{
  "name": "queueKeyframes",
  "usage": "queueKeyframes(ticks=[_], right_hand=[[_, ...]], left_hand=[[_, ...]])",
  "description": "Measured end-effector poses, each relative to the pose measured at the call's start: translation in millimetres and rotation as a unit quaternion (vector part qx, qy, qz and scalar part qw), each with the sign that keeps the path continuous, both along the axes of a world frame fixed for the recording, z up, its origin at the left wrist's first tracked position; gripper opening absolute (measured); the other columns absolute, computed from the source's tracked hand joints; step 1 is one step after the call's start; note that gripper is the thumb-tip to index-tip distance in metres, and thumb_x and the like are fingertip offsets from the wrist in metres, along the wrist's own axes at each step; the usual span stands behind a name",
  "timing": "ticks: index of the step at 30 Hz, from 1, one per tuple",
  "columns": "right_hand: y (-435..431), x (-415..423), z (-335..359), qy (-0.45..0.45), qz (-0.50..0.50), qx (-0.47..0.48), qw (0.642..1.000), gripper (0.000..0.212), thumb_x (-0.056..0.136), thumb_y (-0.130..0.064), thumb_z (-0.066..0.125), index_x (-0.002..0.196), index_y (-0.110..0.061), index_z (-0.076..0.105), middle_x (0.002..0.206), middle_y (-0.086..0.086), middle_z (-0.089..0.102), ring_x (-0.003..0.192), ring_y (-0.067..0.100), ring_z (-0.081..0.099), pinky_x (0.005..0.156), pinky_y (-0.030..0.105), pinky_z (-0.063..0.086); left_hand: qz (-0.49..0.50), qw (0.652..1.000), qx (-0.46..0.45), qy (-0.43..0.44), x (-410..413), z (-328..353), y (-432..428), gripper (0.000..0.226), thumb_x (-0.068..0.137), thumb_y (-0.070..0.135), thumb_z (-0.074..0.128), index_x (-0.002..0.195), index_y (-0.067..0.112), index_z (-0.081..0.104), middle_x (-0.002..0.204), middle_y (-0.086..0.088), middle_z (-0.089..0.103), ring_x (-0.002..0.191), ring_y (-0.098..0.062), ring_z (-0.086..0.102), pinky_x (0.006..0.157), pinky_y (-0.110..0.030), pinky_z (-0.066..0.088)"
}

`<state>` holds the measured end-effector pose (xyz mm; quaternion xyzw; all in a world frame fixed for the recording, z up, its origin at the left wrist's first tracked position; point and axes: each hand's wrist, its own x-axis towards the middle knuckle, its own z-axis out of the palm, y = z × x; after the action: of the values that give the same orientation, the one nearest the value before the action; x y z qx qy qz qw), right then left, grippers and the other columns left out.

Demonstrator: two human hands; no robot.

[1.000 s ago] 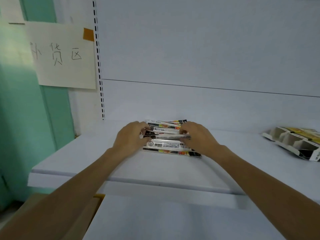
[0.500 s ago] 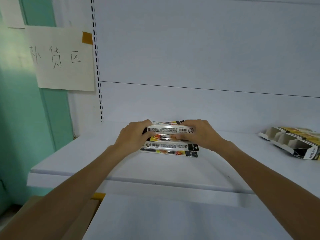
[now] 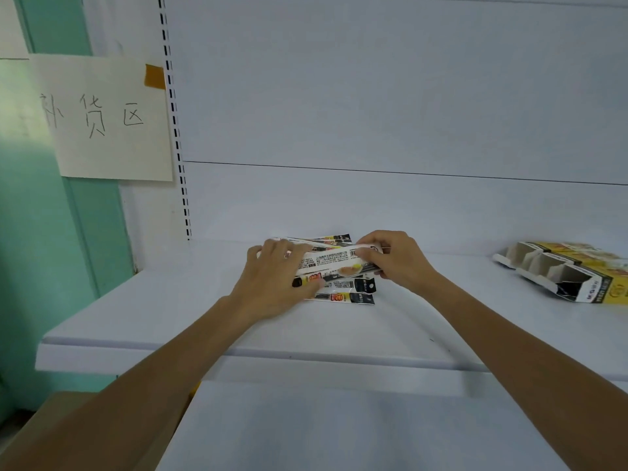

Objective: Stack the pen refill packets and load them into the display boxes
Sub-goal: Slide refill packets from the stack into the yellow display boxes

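White back panel (image 3: 373, 96) filling the upper view, 10 to 2 o'clock. Below it, white shelf (image 3: 136, 317) running across from 9 to 3 o'clock. Paper sign (image 3: 108, 130) with handwritten characters at 10 o'clock, fixed by orange tape (image 3: 154, 76) at its top right corner. Display boxes (image 3: 571, 277), yellow and black with open white compartments, lying on the shelf at 3 o'clock, well apart from everything else. Left hand (image 3: 275, 283) and right hand (image 3: 397, 260) at centre, fingers curled. Between them, a white packet (image 3: 334, 263), left end under the left fingers, right end pinched by the right fingers. Just beneath, loose pile of refill packets (image 3: 350, 290) on the shelf, fanned out towards 12 and 6 o'clock.
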<state>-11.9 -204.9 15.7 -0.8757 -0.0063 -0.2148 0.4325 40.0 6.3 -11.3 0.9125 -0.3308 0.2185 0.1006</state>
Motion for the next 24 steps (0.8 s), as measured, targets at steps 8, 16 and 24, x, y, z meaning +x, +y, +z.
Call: queueKeyframes(ticks=[8,16,24], right_hand=[[-7,-8,-2,0.024,0.010,0.065,0.998,0.010,0.083,-0.018,0.067,0.089,-0.010,0.070,0.070,-0.002,0.062,0.047,0.007,0.047,0.045,0.016,0.039],[-16,-22,-2,0.062,0.104,0.122,0.985,0.025,0.078,-0.010,0.072,0.100,0.000,0.067,0.061,-0.004,0.061,0.049,0.010,0.047,0.049,0.019,0.043],[-32,-32,-4,0.053,0.057,0.188,0.979,0.010,0.085,-0.015,0.065,0.091,-0.007,0.066,0.077,0.007,0.065,0.053,0.012,0.060,0.051,0.020,0.052]], left_hand=[[-0.069,0.994,0.018,-0.079,-5,-4,-16,0.072,0.083,0.049,0.002,0.129,0.021,0.049,0.122,-0.001,0.058,0.111,-0.022,0.053,0.094,-0.037,0.035],[-0.071,0.997,-0.004,-0.012,-3,5,-24,0.039,0.099,0.039,0.027,0.123,0.019,0.052,0.115,0.001,0.054,0.109,-0.019,0.051,0.085,-0.032,0.038],[-0.076,0.988,0.090,-0.099,-14,-2,-46,0.048,0.096,0.028,0.045,0.141,0.019,0.031,0.120,-0.005,0.051,0.109,-0.024,0.052,0.082,-0.035,0.039]])
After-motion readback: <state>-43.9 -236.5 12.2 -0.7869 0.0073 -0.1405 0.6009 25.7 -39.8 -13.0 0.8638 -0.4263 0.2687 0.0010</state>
